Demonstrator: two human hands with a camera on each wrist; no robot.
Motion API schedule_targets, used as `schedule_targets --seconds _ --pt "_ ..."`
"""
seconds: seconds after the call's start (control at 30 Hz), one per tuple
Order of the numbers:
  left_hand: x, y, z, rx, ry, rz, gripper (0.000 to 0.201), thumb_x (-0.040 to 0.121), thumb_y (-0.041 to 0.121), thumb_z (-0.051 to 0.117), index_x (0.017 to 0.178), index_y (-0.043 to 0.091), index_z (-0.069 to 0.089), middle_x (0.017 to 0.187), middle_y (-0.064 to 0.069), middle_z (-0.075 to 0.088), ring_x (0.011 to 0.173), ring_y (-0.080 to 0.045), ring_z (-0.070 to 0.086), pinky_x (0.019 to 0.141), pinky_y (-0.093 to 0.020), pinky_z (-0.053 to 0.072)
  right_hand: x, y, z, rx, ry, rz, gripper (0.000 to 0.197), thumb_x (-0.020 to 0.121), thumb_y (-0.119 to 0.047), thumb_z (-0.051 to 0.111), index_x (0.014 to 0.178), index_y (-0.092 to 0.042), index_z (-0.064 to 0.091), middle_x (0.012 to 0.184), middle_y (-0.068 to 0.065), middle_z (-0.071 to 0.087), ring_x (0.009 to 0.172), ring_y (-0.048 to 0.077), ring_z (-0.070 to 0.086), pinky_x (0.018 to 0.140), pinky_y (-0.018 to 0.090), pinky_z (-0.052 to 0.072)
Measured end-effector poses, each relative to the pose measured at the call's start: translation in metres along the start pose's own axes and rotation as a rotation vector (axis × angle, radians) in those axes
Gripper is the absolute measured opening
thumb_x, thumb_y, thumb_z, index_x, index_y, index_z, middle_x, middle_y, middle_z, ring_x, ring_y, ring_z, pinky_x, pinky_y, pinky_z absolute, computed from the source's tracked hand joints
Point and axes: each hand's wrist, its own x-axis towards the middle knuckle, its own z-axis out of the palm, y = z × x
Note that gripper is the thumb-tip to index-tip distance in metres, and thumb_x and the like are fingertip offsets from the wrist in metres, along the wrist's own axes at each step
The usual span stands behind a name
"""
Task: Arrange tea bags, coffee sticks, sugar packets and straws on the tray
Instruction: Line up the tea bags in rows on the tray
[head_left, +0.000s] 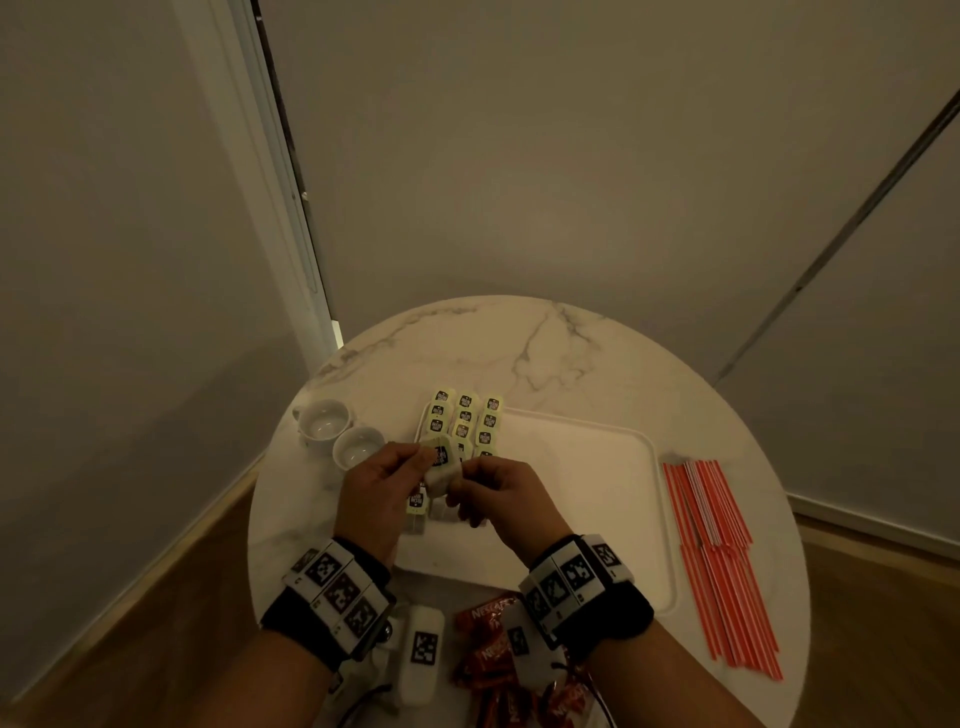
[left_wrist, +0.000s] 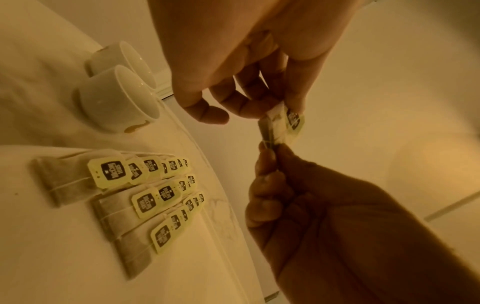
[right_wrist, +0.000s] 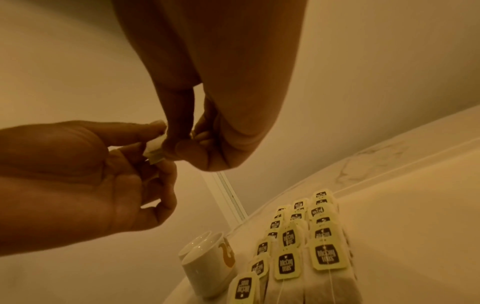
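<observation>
Two white cups (head_left: 340, 434) at table's left; left hand (head_left: 375, 486) pinches one tea bag (head_left: 440, 465) by its tag end, right hand (head_left: 496, 493) pinches the bag's other end. Bag hangs between both fingertips above the tray (head_left: 597, 467), over rows of tea bags (head_left: 465, 421) on tray's left. Straws (head_left: 719, 551) lie on table right of tray.

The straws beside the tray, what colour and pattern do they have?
The straws are red with thin white stripes, best seen in the head view.

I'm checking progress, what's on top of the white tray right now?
Three overlapping rows of tea bags lie at the far-left end of the tray. The left hand and right hand cover their near ends.
</observation>
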Motion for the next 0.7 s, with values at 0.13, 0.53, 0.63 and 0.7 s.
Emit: schedule_targets --seconds 0.13,0.53,0.63,0.7 --pt "0.002 -0.004 -0.001 0.049 -0.013 -0.017 0.013 0.089 0.016 0.061 0.093 0.012 0.072 0.092 -0.007 0.074 0.092 -0.028 0.068 0.081 -0.04 0.054 0.0 0.002 0.0 -0.007 0.012 0.007 0.011 0.091 -0.004 0.059 0.095 -0.004 0.07 0.079 0.008 0.069 0.061 0.013 0.059 0.058 0.023 0.049" --pt "0.002 -0.014 0.001 0.062 0.081 0.021 0.008 0.086 0.012 0.065 0.086 0.006 0.07 0.088 -0.011 0.073 0.088 -0.028 0.07 0.081 -0.042 0.057 -0.003 0.012 0.014 0.129 0.026 0.049 0.011 0.092 -0.001 0.055 0.094 0.0 0.066 0.077 0.009 0.068 0.061 0.014 0.059 0.057 0.023 0.048" --pt "-0.001 -0.021 0.002 0.059 0.116 0.055 0.011 0.087 0.015 0.065 0.085 0.005 0.069 0.084 -0.01 0.073 0.085 -0.027 0.07 0.075 -0.039 0.057 -0.004 0.015 0.022 0.171 0.041 0.088 0.013 0.094 -0.002 0.053 0.091 -0.001 0.065 0.073 0.008 0.067 0.06 0.017 0.058 0.055 0.024 0.047" --pt "-0.003 -0.026 0.002 0.04 0.137 0.061 0.011 0.087 0.016 0.065 0.086 0.005 0.069 0.083 -0.009 0.073 0.083 -0.024 0.07 0.072 -0.034 0.056 -0.003 0.015 0.023 0.179 0.036 0.116 0.014 0.095 -0.003 0.052 0.09 0.0 0.065 0.072 0.008 0.066 0.058 0.017 0.057 0.053 0.023 0.047"
